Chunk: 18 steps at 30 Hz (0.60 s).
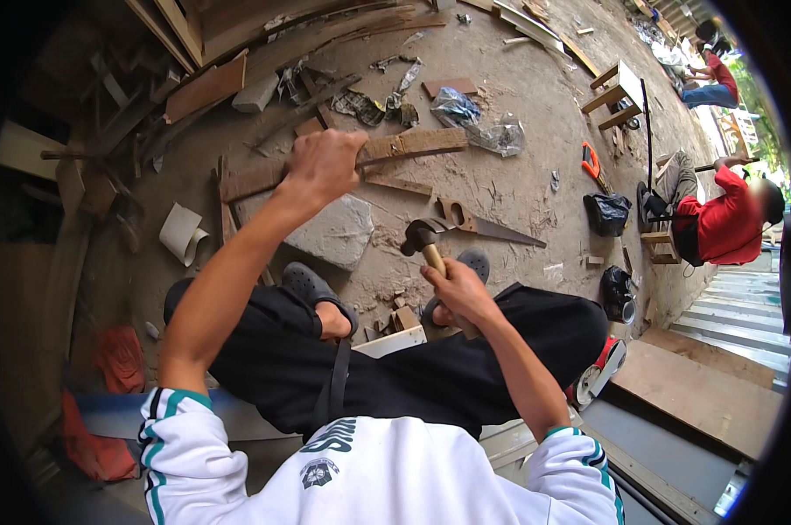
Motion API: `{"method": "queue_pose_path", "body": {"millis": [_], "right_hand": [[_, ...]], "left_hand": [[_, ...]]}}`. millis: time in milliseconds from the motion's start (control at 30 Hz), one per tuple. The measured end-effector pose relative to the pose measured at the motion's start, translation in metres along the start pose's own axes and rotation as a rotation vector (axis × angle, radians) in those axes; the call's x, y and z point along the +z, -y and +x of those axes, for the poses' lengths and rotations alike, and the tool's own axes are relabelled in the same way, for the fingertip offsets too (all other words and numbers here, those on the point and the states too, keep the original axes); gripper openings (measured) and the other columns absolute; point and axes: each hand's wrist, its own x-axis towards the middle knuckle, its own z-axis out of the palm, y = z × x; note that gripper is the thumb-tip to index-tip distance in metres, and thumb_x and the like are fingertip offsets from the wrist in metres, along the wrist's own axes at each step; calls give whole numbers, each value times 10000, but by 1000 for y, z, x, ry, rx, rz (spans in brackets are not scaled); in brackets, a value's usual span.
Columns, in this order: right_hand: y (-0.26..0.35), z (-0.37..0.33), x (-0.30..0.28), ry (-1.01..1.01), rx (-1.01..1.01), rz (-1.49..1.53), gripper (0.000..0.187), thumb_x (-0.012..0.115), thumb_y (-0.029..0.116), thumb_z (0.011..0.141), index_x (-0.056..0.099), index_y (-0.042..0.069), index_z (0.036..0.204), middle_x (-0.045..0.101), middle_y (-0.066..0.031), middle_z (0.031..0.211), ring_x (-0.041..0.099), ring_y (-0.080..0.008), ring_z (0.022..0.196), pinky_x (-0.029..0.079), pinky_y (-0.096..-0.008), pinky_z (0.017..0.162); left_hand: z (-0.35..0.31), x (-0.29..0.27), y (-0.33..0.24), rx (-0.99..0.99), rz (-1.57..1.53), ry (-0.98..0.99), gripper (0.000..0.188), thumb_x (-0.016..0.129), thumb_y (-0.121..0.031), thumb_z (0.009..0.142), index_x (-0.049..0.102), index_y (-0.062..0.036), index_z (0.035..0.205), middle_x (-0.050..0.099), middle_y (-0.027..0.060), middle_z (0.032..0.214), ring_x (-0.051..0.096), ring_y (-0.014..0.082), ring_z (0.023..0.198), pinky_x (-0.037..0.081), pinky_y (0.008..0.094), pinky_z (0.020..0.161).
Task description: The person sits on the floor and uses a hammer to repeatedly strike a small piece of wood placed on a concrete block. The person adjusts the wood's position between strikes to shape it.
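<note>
My left hand is closed around a long, rough wooden board, which sticks out on both sides of my fist. Beneath that arm lies a flat grey stone block. My right hand grips a claw hammer by its pale wooden handle. The dark hammer head points up and away from me, apart from the board. Just beyond it, a handsaw with a wooden handle rests on the ground.
Wood scraps pile up at the far left. Crumpled clear plastic lies past the board. To the right are an orange-handled saw, a black bag and a small wooden stool. A person in red sits at the right; another is farther back.
</note>
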Motion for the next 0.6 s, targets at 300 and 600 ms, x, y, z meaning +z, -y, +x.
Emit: {"method": "queue_pose_path", "body": {"millis": [300,600], "right_hand": [[30,-21,-67,-174,-171,368,292,645,353,994,557,75,980,465,35,626,486,-76,444,409,-259,390],[50,-56,-104,176,-198,198,295,686,301,969,618,16,1001,539,14,671,567,-78,502,457,-253,417]], "left_hand": [[-33,-14,-29,-148,-1635,484,149,701,-152,852,619,-54,929,472,-36,638,461,49,492,361,225,451],[-43,-22,-44,-50,-1304,418,375,667,-426,966,609,-60,1025,493,-30,670,466,43,513,355,213,457]]}}
